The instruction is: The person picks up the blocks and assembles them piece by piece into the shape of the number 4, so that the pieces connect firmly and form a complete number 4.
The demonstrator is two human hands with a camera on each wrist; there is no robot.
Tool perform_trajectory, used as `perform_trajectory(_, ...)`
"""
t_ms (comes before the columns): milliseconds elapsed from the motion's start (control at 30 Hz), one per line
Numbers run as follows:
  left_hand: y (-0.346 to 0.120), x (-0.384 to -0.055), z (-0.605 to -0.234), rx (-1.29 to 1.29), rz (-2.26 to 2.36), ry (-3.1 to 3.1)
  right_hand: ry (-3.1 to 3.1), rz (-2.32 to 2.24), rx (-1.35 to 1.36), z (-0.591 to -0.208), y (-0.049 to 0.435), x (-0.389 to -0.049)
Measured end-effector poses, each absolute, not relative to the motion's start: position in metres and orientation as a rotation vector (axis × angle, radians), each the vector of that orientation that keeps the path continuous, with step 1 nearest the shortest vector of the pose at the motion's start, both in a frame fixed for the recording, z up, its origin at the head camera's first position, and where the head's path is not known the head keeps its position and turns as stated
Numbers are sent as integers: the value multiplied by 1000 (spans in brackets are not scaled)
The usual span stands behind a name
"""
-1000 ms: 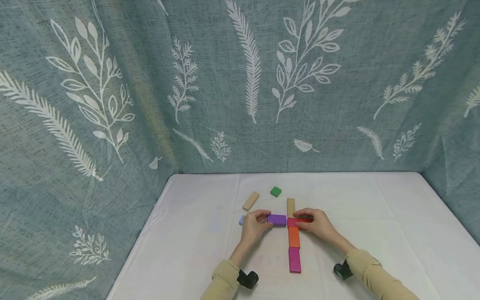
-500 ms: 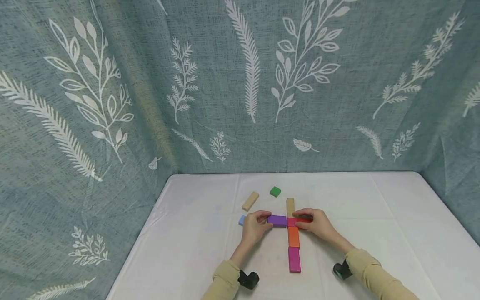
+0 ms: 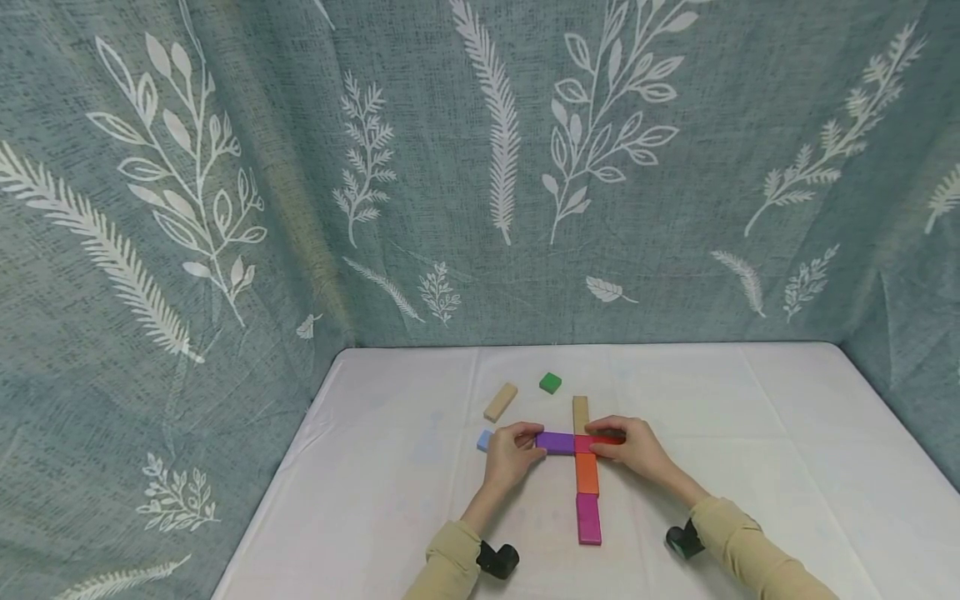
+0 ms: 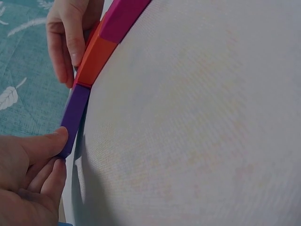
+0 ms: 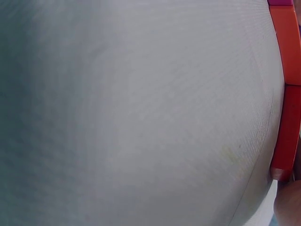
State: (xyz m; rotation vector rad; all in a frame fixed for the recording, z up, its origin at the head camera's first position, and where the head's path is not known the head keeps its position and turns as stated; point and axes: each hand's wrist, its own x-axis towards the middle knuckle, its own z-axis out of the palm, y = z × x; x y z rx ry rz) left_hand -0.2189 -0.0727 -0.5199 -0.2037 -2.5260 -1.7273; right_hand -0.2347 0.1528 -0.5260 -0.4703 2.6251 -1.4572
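In the head view, my left hand [image 3: 510, 458] pinches the left end of a purple block [image 3: 555, 443] between thumb and fingers. The block's right end meets a pinkish-red square [image 3: 582, 444] at the centre of a cross of blocks. Opposite, my right hand [image 3: 637, 448] pinches a red block [image 3: 611, 440], partly covered by the fingers. Below the centre lie an orange block [image 3: 587, 474] and a magenta block [image 3: 588, 520], end to end; above it, a plain wooden block [image 3: 581, 413]. The left wrist view shows the purple block [image 4: 75, 115] lined up against the orange one.
Behind my left hand, a loose wooden block [image 3: 500, 402] lies at a slant, with a small green block [image 3: 551, 383] farther back. A light blue block [image 3: 483, 440] is partly hidden by that hand. All lie on a white-covered table [image 3: 750, 467] before a leaf-patterned curtain [image 3: 420, 167].
My left hand has slid the purple block slightly right, closing the thin gap to the centre of the cross. My right hand has kept its hold on the red block.
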Motion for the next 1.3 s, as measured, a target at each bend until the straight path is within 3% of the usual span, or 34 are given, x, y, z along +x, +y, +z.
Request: perform_trajectory(1300, -74, -219, -522, -301, -1588, -2628, 2616, -1461, -444, -528, 154, -237)
